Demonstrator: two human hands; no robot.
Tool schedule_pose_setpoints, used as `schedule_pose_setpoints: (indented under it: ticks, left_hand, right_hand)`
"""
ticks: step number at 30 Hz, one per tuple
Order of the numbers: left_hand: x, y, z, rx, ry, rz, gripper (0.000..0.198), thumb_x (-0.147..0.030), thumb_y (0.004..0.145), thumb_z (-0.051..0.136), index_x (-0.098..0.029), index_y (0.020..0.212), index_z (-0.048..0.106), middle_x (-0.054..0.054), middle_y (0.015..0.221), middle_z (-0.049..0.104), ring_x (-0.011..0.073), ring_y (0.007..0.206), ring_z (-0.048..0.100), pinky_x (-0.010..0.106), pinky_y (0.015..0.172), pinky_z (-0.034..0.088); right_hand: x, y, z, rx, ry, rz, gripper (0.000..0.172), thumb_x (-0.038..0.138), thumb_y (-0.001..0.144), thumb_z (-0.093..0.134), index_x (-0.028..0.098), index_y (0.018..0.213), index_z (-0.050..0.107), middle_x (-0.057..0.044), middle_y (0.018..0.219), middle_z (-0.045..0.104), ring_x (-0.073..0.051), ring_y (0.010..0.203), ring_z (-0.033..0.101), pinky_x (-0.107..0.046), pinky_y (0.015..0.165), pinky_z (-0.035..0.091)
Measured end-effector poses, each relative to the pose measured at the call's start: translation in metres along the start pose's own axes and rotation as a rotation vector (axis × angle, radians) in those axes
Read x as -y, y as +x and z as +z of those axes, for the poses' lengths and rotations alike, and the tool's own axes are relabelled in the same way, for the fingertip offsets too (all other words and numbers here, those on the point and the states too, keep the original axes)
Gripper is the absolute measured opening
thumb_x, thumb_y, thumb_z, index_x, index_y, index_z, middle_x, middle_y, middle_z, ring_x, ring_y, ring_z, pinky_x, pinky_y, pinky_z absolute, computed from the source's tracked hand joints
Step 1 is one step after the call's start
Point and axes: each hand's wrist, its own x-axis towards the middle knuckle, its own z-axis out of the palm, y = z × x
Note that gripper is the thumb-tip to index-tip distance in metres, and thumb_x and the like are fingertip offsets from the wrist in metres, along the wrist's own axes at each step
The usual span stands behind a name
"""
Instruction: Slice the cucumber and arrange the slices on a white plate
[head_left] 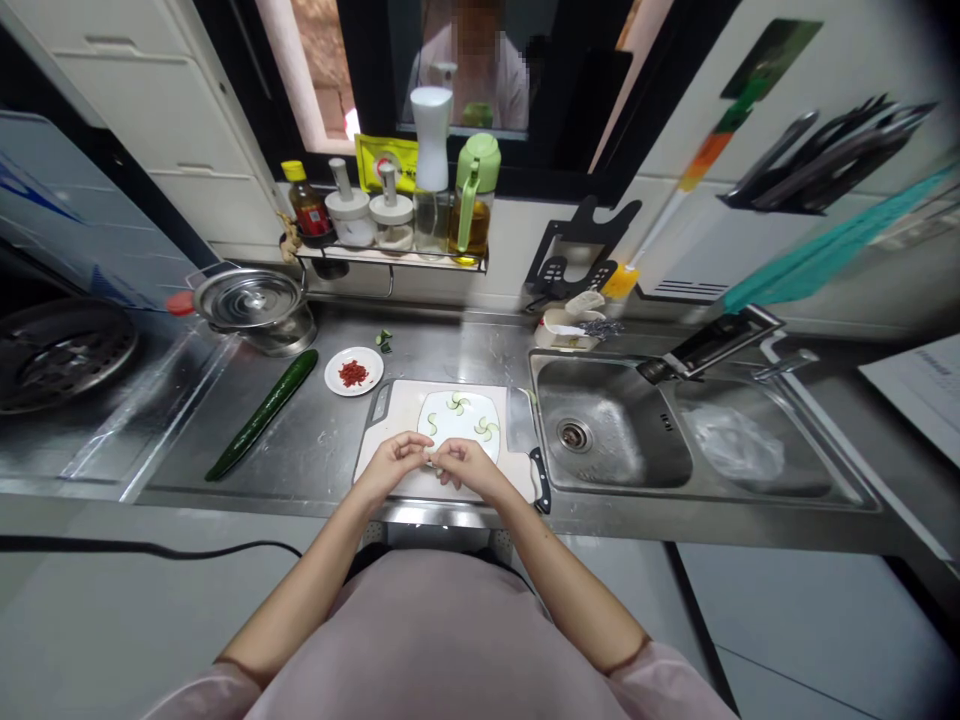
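Note:
Both hands meet over the front edge of a white square plate (457, 433). My left hand (397, 462) is closed in a pinch, and my right hand (463, 464) pinches close beside it. Between their fingertips is a small pale piece that looks like a cucumber slice (430, 455), mostly hidden. Curved cucumber slices lie on the plate in pinwheels, one at the back (457, 403) and one at the right (486, 429). Fewer slices (432, 422) lie at the left. Under the plate is a cutting board (401, 400); a black-handled knife (540, 480) rests along its right side.
A whole cucumber (262, 415) lies at the left, near a small dish (354, 371) of chopped red bits. Green scraps (384, 341) sit behind. A lidded steel pot (259, 310) stands at the back left, the sink (611, 425) at the right, a condiment rack (394, 258) above.

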Motion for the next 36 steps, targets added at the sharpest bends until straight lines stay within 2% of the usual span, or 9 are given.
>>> schedule_pose_setpoints:
  ticks: [6,14,20,24,29,36]
  left_hand:
    - [0.012,0.002,-0.002,-0.086,0.038,0.025,0.027,-0.037,0.065,0.075,-0.017,0.079,0.064,-0.001,0.067,0.062,0.0122,0.066,0.057,0.024,0.067,0.043]
    - [0.021,0.007,-0.002,-0.131,0.049,0.031,0.025,-0.035,0.062,0.075,-0.016,0.074,0.065,0.001,0.072,0.065,0.0115,0.067,0.056,0.024,0.067,0.043]
    - [0.033,0.025,-0.003,-0.195,0.107,0.044,0.03,-0.041,0.059,0.075,-0.016,0.073,0.065,0.001,0.066,0.063,0.011,0.061,0.053,0.023,0.061,0.04]
    - [0.043,0.047,-0.007,-0.259,0.172,0.03,0.029,-0.041,0.056,0.072,-0.017,0.07,0.064,0.0,0.063,0.062,0.0108,0.058,0.051,0.023,0.059,0.038]
    - [0.052,0.069,-0.011,-0.357,0.374,-0.011,0.023,-0.039,0.061,0.067,-0.018,0.072,0.066,-0.001,0.065,0.063,0.0116,0.06,0.053,0.022,0.061,0.038]
    - [0.043,0.08,-0.007,-0.408,0.684,-0.091,0.015,-0.036,0.07,0.065,-0.023,0.075,0.068,0.0,0.074,0.067,0.016,0.07,0.058,0.025,0.064,0.035]
  right_hand:
    - [-0.01,0.001,-0.005,0.053,0.07,0.055,0.035,0.047,0.069,0.073,0.018,0.079,0.057,0.001,0.06,0.064,-0.01,0.052,0.059,-0.017,0.042,0.039]
    - [-0.016,0.008,-0.007,-0.032,0.0,0.044,0.022,0.037,0.073,0.068,0.019,0.08,0.057,0.002,0.062,0.062,-0.011,0.057,0.058,-0.016,0.041,0.039]
    - [-0.027,0.029,-0.013,-0.084,-0.041,-0.021,0.018,0.035,0.076,0.064,0.019,0.078,0.057,0.004,0.056,0.057,-0.01,0.052,0.054,-0.018,0.043,0.04]
    - [-0.034,0.055,-0.019,-0.164,-0.203,-0.053,0.012,0.03,0.075,0.063,0.019,0.074,0.058,0.006,0.054,0.056,-0.01,0.049,0.052,-0.02,0.048,0.041]
    - [-0.032,0.081,-0.025,-0.273,-0.472,-0.028,0.012,0.027,0.078,0.063,0.019,0.07,0.06,0.004,0.058,0.059,-0.01,0.055,0.054,-0.021,0.056,0.04]
    - [-0.032,0.1,-0.026,-0.365,-0.693,0.055,0.013,0.027,0.079,0.064,0.019,0.069,0.06,-0.002,0.077,0.067,-0.013,0.069,0.057,-0.023,0.062,0.037]
